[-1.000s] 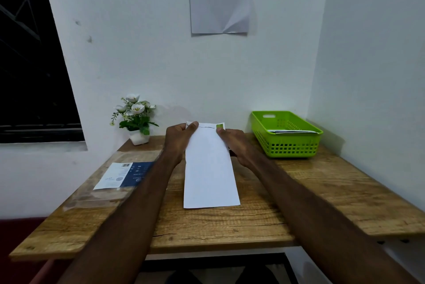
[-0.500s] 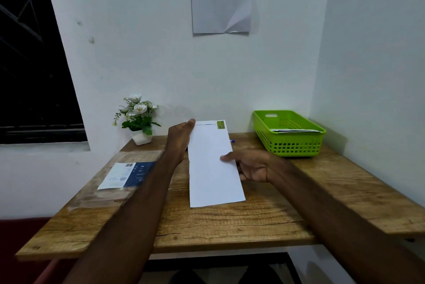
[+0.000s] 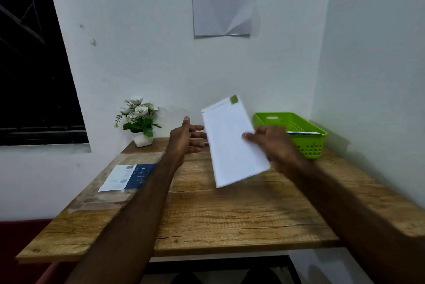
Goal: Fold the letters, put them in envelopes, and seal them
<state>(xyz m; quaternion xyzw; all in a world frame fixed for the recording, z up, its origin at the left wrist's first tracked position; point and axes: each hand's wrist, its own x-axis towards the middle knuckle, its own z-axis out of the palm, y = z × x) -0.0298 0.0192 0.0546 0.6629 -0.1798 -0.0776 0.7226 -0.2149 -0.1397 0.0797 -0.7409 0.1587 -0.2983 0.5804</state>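
Table [image 3: 230, 219]: wooden, wide bare surface near and centre, ample working room. Basket [image 3: 305, 143]: green, far right, papers inside. Packet [image 3: 125, 177]: flat, left side. Envelope [image 3: 232, 143]: held tilted above table centre, clear of the surface; judged light, thin, flexible, prone to creasing, best pinched at a long edge. Right hand [image 3: 272, 143]: closed on envelope's right edge. Left hand [image 3: 186, 138]: fingers spread, empty, just left of envelope.
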